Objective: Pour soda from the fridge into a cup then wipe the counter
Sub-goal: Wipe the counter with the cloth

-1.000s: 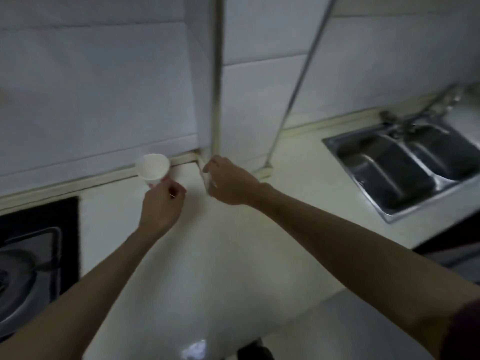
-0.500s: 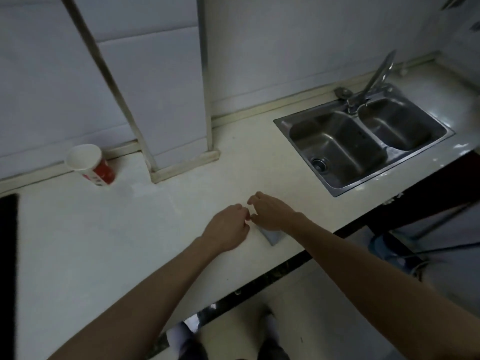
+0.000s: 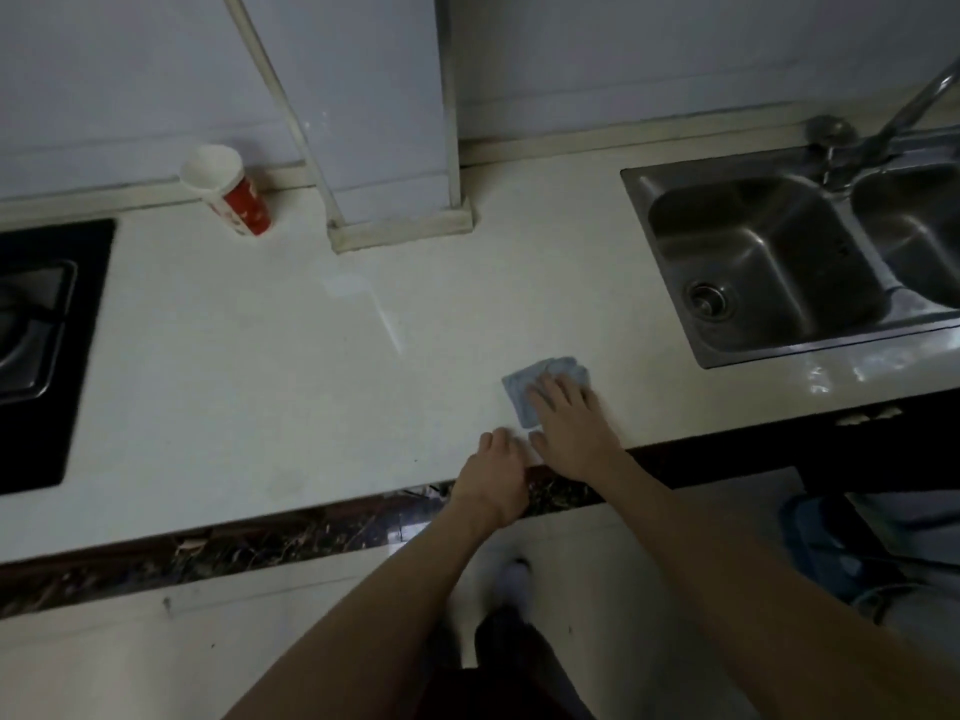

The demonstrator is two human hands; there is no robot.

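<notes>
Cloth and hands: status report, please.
Right hand flat on blue cloth. Left hand rests on counter beside it. Cup stands at wall, out of way.

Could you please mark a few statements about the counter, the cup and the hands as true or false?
1. The right hand lies flat on the blue cloth. True.
2. The cup stands inside the sink. False: it stands on the counter by the back wall, well left of the sink.
3. The cloth lies near the counter's front edge, left of the sink. True.
4. The left hand holds the cup. False: it rests at the counter's front edge beside the right hand, far from the cup.
</notes>
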